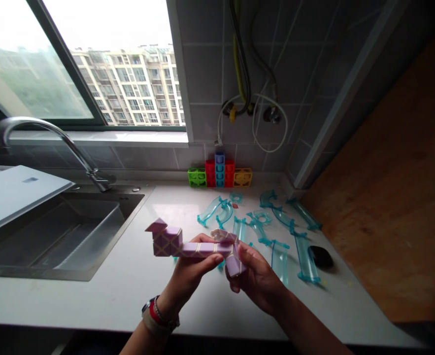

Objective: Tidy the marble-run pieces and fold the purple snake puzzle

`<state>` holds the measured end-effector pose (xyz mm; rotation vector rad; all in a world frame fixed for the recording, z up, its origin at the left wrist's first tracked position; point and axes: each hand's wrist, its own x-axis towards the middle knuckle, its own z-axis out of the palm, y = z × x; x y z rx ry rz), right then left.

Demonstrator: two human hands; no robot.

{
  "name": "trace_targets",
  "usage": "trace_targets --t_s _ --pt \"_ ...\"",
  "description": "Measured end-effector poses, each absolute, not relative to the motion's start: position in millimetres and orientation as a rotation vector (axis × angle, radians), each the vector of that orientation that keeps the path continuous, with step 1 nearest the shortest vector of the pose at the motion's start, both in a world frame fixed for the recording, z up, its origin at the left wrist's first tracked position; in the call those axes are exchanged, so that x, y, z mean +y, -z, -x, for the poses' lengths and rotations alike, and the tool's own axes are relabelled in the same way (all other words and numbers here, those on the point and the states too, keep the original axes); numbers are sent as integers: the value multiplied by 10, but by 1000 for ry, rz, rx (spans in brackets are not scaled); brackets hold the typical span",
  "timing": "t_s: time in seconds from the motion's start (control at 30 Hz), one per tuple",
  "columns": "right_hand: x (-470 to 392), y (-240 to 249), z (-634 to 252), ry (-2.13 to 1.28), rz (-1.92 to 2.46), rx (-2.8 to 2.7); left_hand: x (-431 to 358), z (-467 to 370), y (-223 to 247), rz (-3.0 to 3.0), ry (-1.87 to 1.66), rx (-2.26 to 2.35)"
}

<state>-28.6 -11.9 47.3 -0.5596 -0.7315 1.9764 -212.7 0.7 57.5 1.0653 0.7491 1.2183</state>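
A purple twisty snake puzzle (198, 249) with pale seams is held up over the counter in both hands. Its left end is folded into a blocky lump topped by a wedge; a straight stretch runs rightward from there. My left hand (194, 266) is closed around the straight middle, thumb lying along its near side. My right hand (256, 276) grips the right end, where segments bend downward toward me. The fingers behind the puzzle are partly hidden. On my left wrist are a watch and bracelets (158, 315).
Several translucent teal track pieces (280, 261) lie scattered behind and right of my hands, near a black mouse-like object (320, 257). Colourful blocks (220, 172) stand against the wall. At left are a sink (73, 241), a white board (17, 195) and a faucet (65, 135).
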Motion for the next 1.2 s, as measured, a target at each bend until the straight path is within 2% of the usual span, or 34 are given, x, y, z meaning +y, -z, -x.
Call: trace_targets --t_s 0.3,0.43,0.6,0.8,0.87,1.03,1.2 --pt "-87 -500 272 -2097 583 -633 20 2154 -512 -1446 -1383 774" --pt "-81 -525 259 -1991 654 -702 48 2123 -498 -1520 -1392 756" --pt "-119 -513 226 -1588 805 -1087 -4 2090 -505 -1373 -1357 951" --pt "-114 -442 127 -724 1016 -1655 -76 2004 -521 -1050 -1348 973" --pt "-76 -470 43 -611 955 -1810 -95 1987 -544 -1047 -1286 959" --pt "0 -632 -136 -927 740 -1875 -122 1996 -573 -1195 -1147 913" --pt "-28 -735 -102 -1031 863 -1654 -141 1942 -570 -1082 -1108 857"
